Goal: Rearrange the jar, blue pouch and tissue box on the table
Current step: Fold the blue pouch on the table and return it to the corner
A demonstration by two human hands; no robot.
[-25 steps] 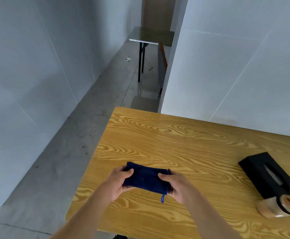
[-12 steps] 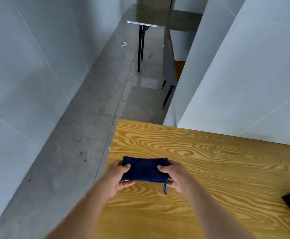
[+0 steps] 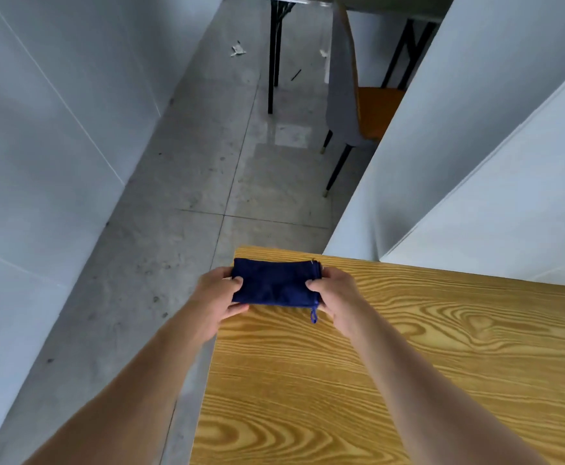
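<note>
While both hands pinch its short ends, the blue pouch (image 3: 276, 284) sits at the far left corner of the table (image 3: 408, 364). Left hand (image 3: 215, 302) and right hand (image 3: 336, 297) each have thumb on top and fingers clamped beneath. To place it well, lower it flat — fully inside both edges — then let go together, keeping the cord loop (image 3: 313, 316) on the wood.

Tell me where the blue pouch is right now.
In the head view the pouch is at the table's far left corner, held between the left hand and right hand, one at each end.
</note>
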